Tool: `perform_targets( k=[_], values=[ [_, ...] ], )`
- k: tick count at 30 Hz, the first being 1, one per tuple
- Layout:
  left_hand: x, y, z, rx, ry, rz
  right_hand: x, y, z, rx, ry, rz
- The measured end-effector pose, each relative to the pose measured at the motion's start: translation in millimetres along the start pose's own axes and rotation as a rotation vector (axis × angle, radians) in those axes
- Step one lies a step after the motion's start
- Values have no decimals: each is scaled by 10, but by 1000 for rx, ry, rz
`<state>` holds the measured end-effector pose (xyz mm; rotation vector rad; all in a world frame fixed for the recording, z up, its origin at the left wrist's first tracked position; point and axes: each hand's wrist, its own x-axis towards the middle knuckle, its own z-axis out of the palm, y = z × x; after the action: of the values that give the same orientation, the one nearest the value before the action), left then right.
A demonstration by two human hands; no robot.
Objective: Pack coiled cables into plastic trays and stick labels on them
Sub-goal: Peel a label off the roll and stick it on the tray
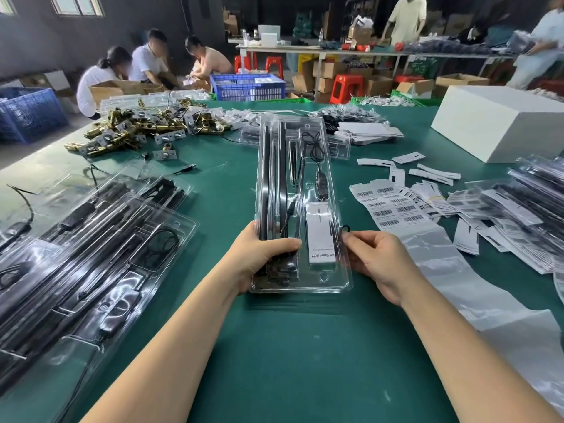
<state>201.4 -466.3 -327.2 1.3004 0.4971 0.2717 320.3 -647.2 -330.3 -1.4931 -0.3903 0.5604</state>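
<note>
The tray [300, 209] lay on the green table [274, 346], already filled. The left hand [259, 254] gripped its near edge; the right hand [375, 261] pinched a stray cable loop [345, 228]. Beyond, the barcode labels [393, 206] waited unstuck.

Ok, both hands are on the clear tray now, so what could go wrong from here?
1. A loop of black cable sticks out past the right rim of the tray, by the right hand; it could get pinched or stay outside.
2. The left hand grips only the near end of the long tray, so the far end may flex and shift the parts.
3. The barcode label sheet lies loose nearby; a sleeve or the tray could drag it.
</note>
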Motion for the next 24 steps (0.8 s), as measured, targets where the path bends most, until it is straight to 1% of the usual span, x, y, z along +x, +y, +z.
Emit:
perform_targets(
  k=[2, 5, 11, 14, 18, 20, 24],
  values=[
    [-7, -1, -2, 18, -2, 3, -5, 8, 36, 27, 37, 46],
    [-14, -2, -12, 33, -12, 4, -13, 18, 63, -6, 60, 47],
    [-17, -8, 13, 29, -27, 3, -20, 68, 85, -80, 205, -64],
    [-12, -3, 20, 23, -23, -4, -11, 88, 104, -180, 281, -140],
    [-4, -19, 27, 36, -30, 9, -1, 99, 128, -203, 327, -191],
    [3, -22, 27, 34, -24, 10, -12, 102, 152, -257, 325, -220],
    [9, -32, 21, 41, -8, 3, -18, 70, 141, -362, 228, -253]
  ],
)
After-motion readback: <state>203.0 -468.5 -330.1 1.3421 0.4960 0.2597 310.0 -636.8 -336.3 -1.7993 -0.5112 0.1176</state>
